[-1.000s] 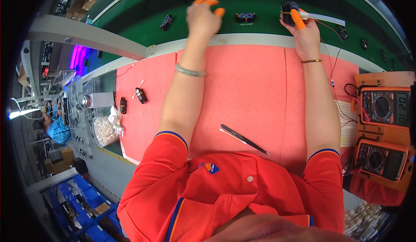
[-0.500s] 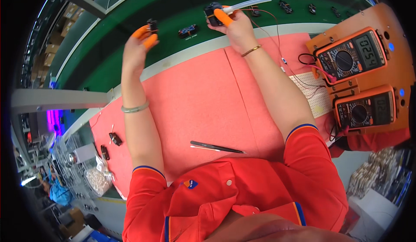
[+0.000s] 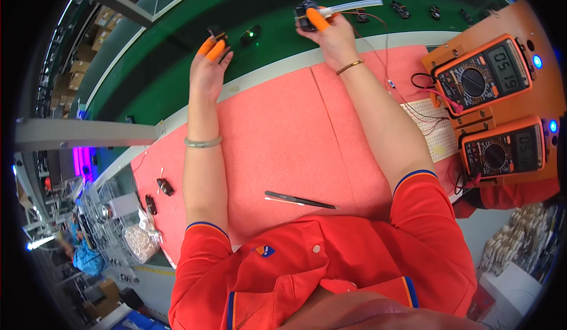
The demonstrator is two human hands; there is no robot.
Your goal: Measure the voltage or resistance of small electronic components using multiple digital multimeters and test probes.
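Observation:
My left hand (image 3: 208, 70), orange covers on its fingertips, reaches over the green conveyor belt (image 3: 277, 41) with finger and thumb closed at a small black device (image 3: 218, 35). Whether it hangs in them or rests on the belt is hard to tell. Another dark device (image 3: 251, 34), with a lit green light, lies on the belt just right of it. Farther right, my right hand (image 3: 335, 38) grips a blocky black device (image 3: 306, 15), an orange-covered finger across it. From that hand a translucent pale strip (image 3: 357, 5) sticks out to the right, and a thin red wire (image 3: 384, 38) trails off.
Several dark devices (image 3: 400, 9) lie along the belt. Black tweezers (image 3: 301, 199) and a white swab (image 3: 280, 199) lie on the pink mat (image 3: 271, 135). Two orange multimeters (image 3: 481, 76) and a white breadboard (image 3: 434, 130) stand at right. Small black parts (image 3: 165, 186) lie at left.
My left hand has moved right, with its black device. The dark device beside it shifted slightly left and away and now shows a green light. My right hand keeps its hold; the meter readings changed.

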